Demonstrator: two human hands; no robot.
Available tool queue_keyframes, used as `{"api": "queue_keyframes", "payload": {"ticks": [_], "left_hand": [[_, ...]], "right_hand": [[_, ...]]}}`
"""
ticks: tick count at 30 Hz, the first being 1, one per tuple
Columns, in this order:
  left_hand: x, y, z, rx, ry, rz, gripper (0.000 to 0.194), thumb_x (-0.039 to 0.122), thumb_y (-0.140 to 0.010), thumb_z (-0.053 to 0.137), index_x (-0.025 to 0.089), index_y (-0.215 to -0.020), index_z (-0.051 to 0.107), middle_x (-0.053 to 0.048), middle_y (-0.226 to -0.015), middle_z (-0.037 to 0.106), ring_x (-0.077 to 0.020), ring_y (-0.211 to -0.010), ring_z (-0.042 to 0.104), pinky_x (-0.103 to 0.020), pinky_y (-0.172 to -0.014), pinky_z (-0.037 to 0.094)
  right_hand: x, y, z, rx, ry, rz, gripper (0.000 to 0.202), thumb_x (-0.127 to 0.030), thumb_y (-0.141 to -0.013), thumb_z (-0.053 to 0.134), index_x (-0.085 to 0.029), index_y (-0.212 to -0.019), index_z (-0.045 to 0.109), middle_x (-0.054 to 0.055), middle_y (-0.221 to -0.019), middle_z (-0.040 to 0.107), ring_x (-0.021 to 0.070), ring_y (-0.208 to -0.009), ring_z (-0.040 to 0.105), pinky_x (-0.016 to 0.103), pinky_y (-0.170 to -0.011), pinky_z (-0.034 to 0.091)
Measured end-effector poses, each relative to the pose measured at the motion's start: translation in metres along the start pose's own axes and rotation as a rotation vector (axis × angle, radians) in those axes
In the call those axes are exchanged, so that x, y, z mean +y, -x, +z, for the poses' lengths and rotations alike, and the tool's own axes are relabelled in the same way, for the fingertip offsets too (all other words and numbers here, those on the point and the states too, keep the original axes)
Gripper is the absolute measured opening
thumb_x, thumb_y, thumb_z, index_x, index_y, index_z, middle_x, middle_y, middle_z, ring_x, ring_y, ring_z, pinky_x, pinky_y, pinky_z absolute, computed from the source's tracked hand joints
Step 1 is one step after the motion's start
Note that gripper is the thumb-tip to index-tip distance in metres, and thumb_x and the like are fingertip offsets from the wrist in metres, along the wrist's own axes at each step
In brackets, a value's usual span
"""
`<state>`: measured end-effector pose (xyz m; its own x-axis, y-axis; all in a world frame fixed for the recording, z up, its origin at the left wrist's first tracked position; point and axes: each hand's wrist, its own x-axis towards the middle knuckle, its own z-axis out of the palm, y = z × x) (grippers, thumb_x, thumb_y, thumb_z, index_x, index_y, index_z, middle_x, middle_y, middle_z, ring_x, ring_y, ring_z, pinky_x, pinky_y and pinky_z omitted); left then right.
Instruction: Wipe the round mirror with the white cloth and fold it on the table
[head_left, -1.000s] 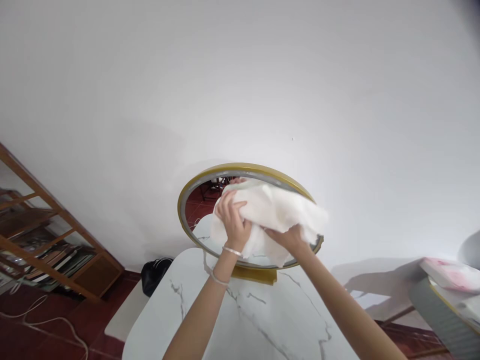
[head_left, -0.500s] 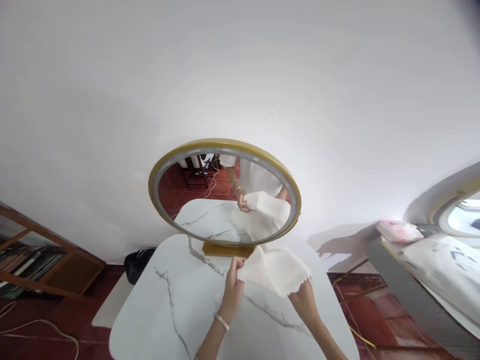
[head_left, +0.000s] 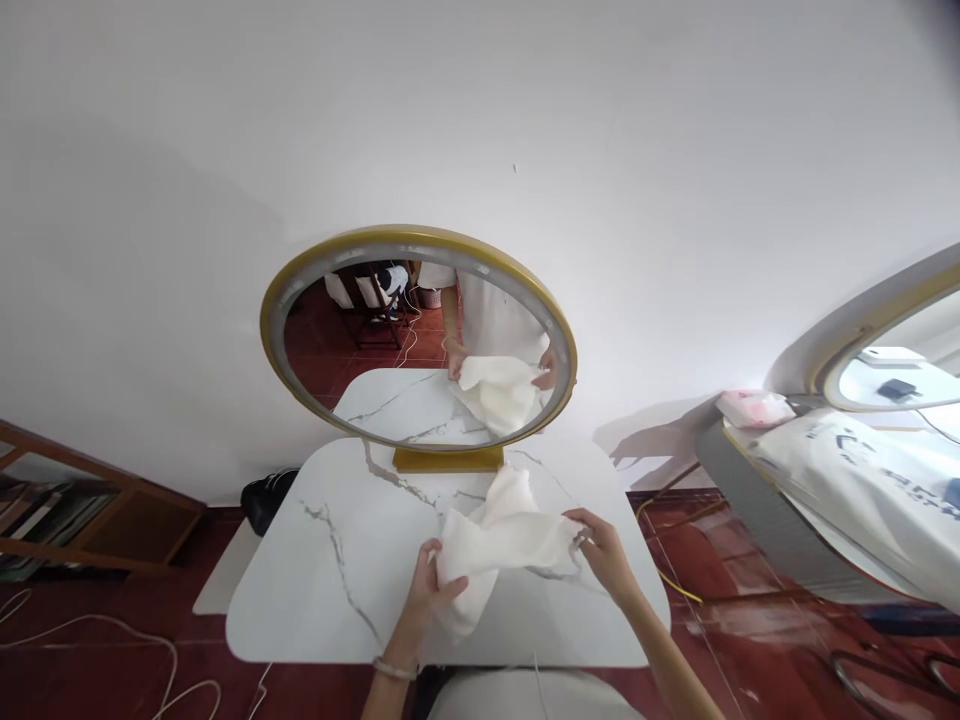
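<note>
A thin white cloth (head_left: 495,550) is bunched and folded above the right part of the white marble-patterned table (head_left: 300,580). My left hand (head_left: 431,590) grips its left side, thumb in front and fingers partly hidden behind. At the cloth's right end, my right hand (head_left: 604,550) pinches the edge between thumb and fingers. Behind the cloth stands an oval mirror with a gold frame (head_left: 420,235) on a gold base (head_left: 448,459), reflecting the cloth and both hands.
A second table (head_left: 780,510) at the right bears a printed white cloth (head_left: 862,460), a pink-white packet (head_left: 754,408) and another mirror (head_left: 900,310). A black bag (head_left: 266,500) lies left of the table, near a wooden shelf (head_left: 142,525). Cables (head_left: 112,622) cross the red floor.
The cloth has gone from spread between my hands to folded over and hanging lower. Both hands have moved lower and left in view, farther apart. The camera view has shifted, showing the table's front edge.
</note>
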<state>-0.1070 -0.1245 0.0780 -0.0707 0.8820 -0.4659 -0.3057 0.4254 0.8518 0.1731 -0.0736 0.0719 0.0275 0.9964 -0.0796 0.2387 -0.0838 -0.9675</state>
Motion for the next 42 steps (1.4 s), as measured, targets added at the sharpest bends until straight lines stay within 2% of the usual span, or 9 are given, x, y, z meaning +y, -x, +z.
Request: {"api": "queue_keyframes", "payload": {"ticks": [2,6,8,12,15,19,27,34,42], "left_hand": [[0.010,0.005,-0.005,-0.045,-0.057,0.087,0.072,0.044,-0.042,0.086,0.025,-0.099,0.046,-0.001,-0.087,0.067,-0.0204,-0.078,0.064,-0.027,-0.066,0.049],[0.032,0.015,-0.011,-0.011,-0.334,0.179,0.076,0.064,-0.066,0.069,0.023,-0.125,0.045,0.000,-0.081,0.066,-0.0172,-0.070,0.063,-0.025,-0.060,0.047],[0.037,0.017,-0.015,-0.007,-0.511,0.194,0.068,0.063,-0.075,0.061,0.021,-0.126,0.049,0.000,-0.079,0.065,-0.0155,-0.064,0.061,-0.023,-0.057,0.045],[0.028,0.020,-0.025,-0.019,-0.854,0.251,0.041,0.055,-0.084,0.050,0.021,-0.106,0.062,0.002,-0.076,0.065,-0.0114,-0.048,0.051,-0.023,-0.049,0.041],[0.015,0.027,-0.027,-0.013,-0.990,0.348,0.034,0.044,-0.089,0.043,0.026,-0.112,0.062,0.000,-0.091,0.070,-0.0148,-0.060,0.060,-0.026,-0.059,0.049],[0.006,0.035,-0.025,-0.063,-1.064,0.439,0.036,0.030,-0.091,0.035,0.027,-0.113,0.063,-0.002,-0.116,0.068,-0.0196,-0.100,0.065,-0.032,-0.084,0.052],[0.010,0.040,-0.025,-0.024,-1.160,0.475,0.028,0.027,-0.088,0.034,0.024,-0.090,0.061,-0.002,-0.103,0.067,-0.0175,-0.082,0.067,-0.030,-0.073,0.053],[0.015,0.042,-0.029,0.004,-1.168,0.594,0.028,0.027,-0.090,0.036,0.024,-0.083,0.063,-0.003,-0.102,0.067,-0.0191,-0.094,0.067,-0.030,-0.078,0.054],[0.009,0.042,-0.029,0.093,-1.175,0.721,0.026,0.027,-0.092,0.039,0.023,-0.083,0.063,-0.004,-0.098,0.066,-0.0194,-0.093,0.067,-0.030,-0.078,0.054]], "right_hand": [[-0.017,0.008,-0.011,0.020,0.034,-0.047,0.042,-0.023,-0.054,0.042,-0.020,-0.087,0.068,0.004,-0.082,0.070,0.0213,-0.077,0.062,0.031,-0.073,0.048],[-0.041,0.016,-0.031,0.044,0.143,-0.143,0.053,-0.018,-0.056,0.039,-0.021,-0.105,0.059,-0.001,-0.069,0.064,0.0170,-0.066,0.058,0.026,-0.065,0.045],[-0.041,0.017,-0.036,0.041,0.224,-0.151,0.050,-0.016,-0.058,0.039,-0.022,-0.106,0.052,-0.004,-0.065,0.060,0.0147,-0.058,0.053,0.023,-0.059,0.042],[-0.024,0.025,-0.035,-0.015,0.375,-0.170,0.029,-0.014,-0.063,0.040,-0.024,-0.089,0.049,-0.002,-0.069,0.060,0.0139,-0.060,0.055,0.022,-0.062,0.043],[-0.010,0.035,-0.032,-0.041,0.398,-0.163,0.028,-0.013,-0.063,0.038,-0.023,-0.086,0.052,0.002,-0.076,0.062,0.0156,-0.068,0.058,0.024,-0.066,0.044],[0.005,0.047,-0.031,-0.061,0.427,-0.132,0.032,-0.013,-0.063,0.038,-0.023,-0.087,0.057,0.003,-0.082,0.066,0.0167,-0.069,0.059,0.026,-0.066,0.044],[0.014,0.051,-0.039,-0.040,0.386,-0.048,0.012,-0.031,-0.077,0.049,-0.023,-0.079,0.059,0.002,-0.072,0.066,0.0170,-0.064,0.058,0.026,-0.059,0.045],[0.008,0.058,-0.039,-0.083,0.284,0.006,0.027,-0.047,-0.082,0.055,-0.023,-0.081,0.068,0.004,-0.078,0.069,0.0193,-0.075,0.065,0.028,-0.064,0.050],[0.021,0.053,-0.044,0.065,0.161,0.126,0.042,-0.061,-0.072,0.062,-0.020,-0.065,0.067,0.007,-0.065,0.070,0.0232,-0.066,0.067,0.030,-0.060,0.049]]}}
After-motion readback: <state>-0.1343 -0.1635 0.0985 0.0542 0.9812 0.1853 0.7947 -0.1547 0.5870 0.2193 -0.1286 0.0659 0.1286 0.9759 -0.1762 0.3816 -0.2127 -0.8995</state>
